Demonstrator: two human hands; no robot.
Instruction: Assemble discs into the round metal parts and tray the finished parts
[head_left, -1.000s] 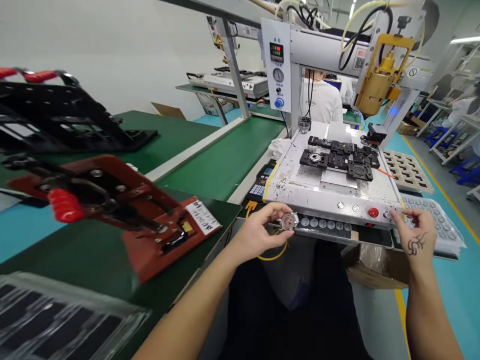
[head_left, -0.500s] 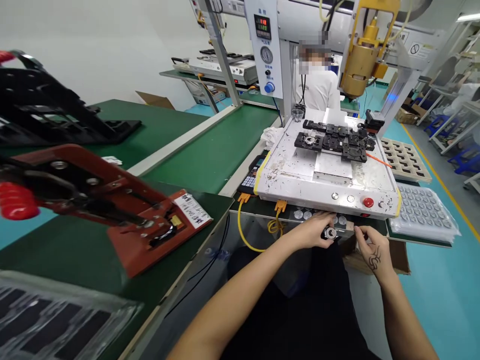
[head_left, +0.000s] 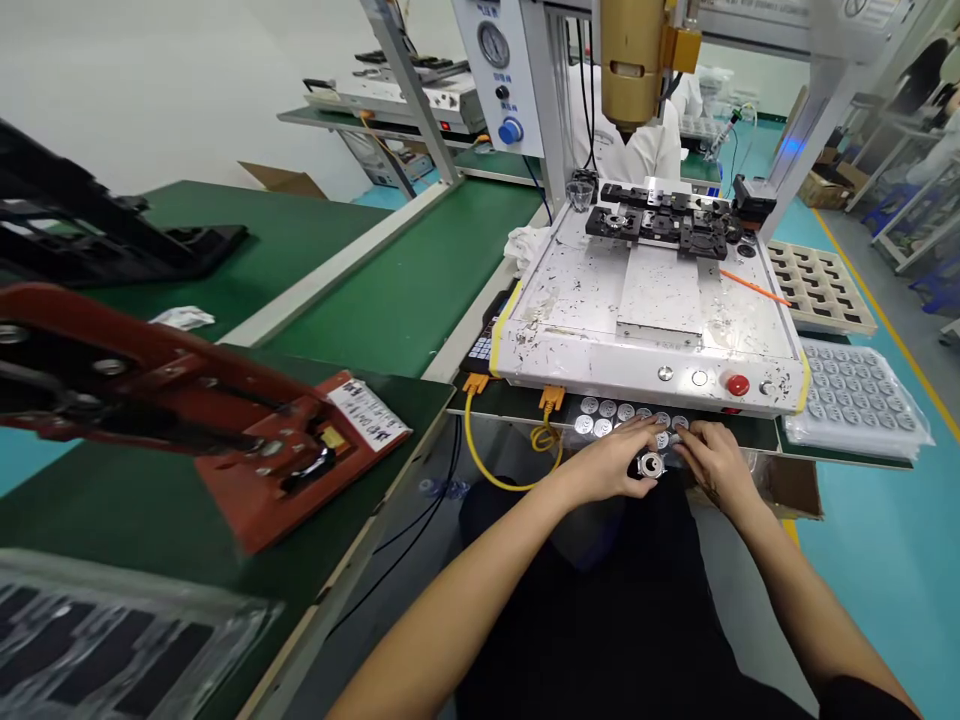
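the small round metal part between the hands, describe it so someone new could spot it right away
Find the white speckled machine base with its red button. Just below its front edge lie flat silver discs. The small round metal part sits nearer the person, between the left hand and right hand; unlike the discs, it is ringed with a dark centre.

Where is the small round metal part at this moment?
In the head view, the small round metal part sits low and right of centre, between the left hand and the right hand, just below the row of round discs at the white machine base's front edge.
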